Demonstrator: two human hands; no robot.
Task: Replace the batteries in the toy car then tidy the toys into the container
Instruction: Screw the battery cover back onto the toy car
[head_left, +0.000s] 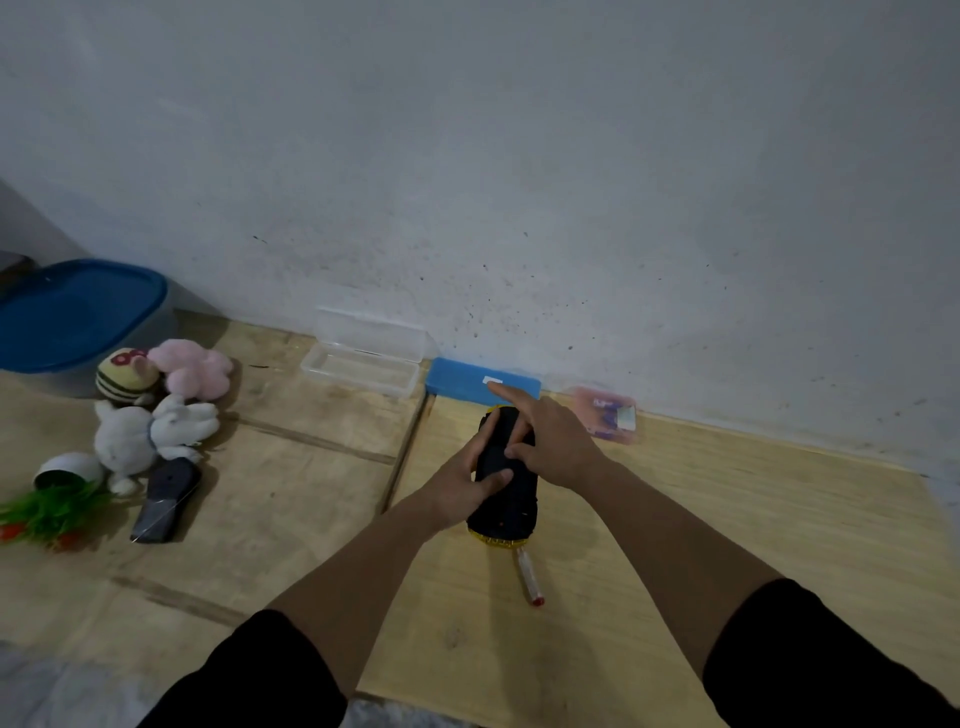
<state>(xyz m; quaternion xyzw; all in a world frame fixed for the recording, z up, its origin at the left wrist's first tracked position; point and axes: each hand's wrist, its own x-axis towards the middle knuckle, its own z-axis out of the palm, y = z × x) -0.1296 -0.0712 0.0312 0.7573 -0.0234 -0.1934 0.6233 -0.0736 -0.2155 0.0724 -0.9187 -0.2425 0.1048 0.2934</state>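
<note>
The toy car (506, 512) lies upside down on the wooden floor, its black underside up and a yellow edge showing at the near end. My left hand (470, 480) grips its left side, thumb across the underside. My right hand (550, 441) presses fingers on the underside, index finger stretched forward. A screwdriver (529, 577) with a clear handle and red tip lies just behind the car. A small pink packet of batteries (608, 413) rests by the wall. A grey container with a blue lid (78, 317) stands at far left.
Plush toys lie at left: a striped one (127, 376), a pink one (195, 366), a white rabbit (145, 434). Near them are a dark remote (166, 499) and a tipped fake plant in a white pot (52, 499). An open clear case (363, 364) and a blue box (480, 382) sit against the wall.
</note>
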